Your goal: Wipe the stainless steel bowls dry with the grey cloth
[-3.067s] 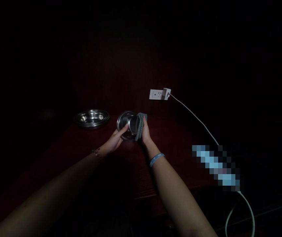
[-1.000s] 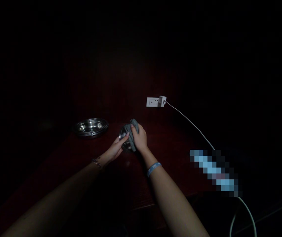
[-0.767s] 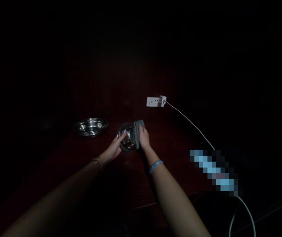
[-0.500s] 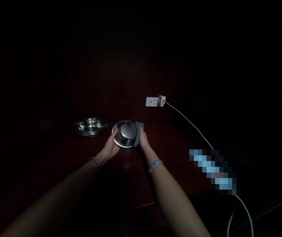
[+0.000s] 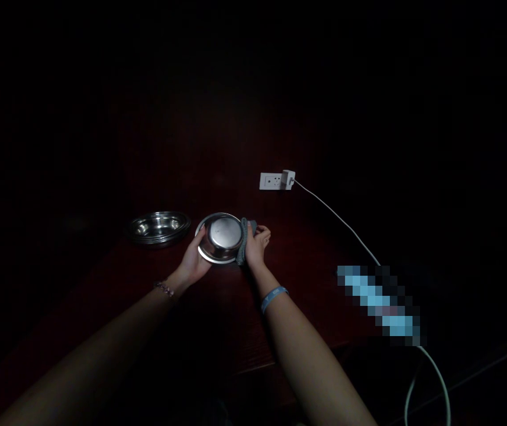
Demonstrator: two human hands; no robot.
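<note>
A shiny metal bowl (image 5: 225,232) is tilted with its underside toward me, near the middle of the view. My left hand (image 5: 194,260) grips its left rim, thumb on the outer side and the other fingers hidden behind. At the bowl's right edge, my right hand (image 5: 257,245) holds a folded grey-green cloth (image 5: 243,242) against the rim. Some right fingers show beyond the cloth, loosely curled. To the left of the bowl, a stack of metal bowls (image 5: 159,228) sits right side up on the dark red table (image 5: 218,319).
A white wall socket (image 5: 271,181) with a plugged-in charger (image 5: 287,179) is behind the table. Its white cable (image 5: 337,213) runs down to the right, past a pixelated bright object (image 5: 377,302). The surroundings are very dark.
The bowl's underside has turned more fully toward me. My right hand has shifted on the cloth, and its fingers now show past the cloth's right side. The view has moved slightly.
</note>
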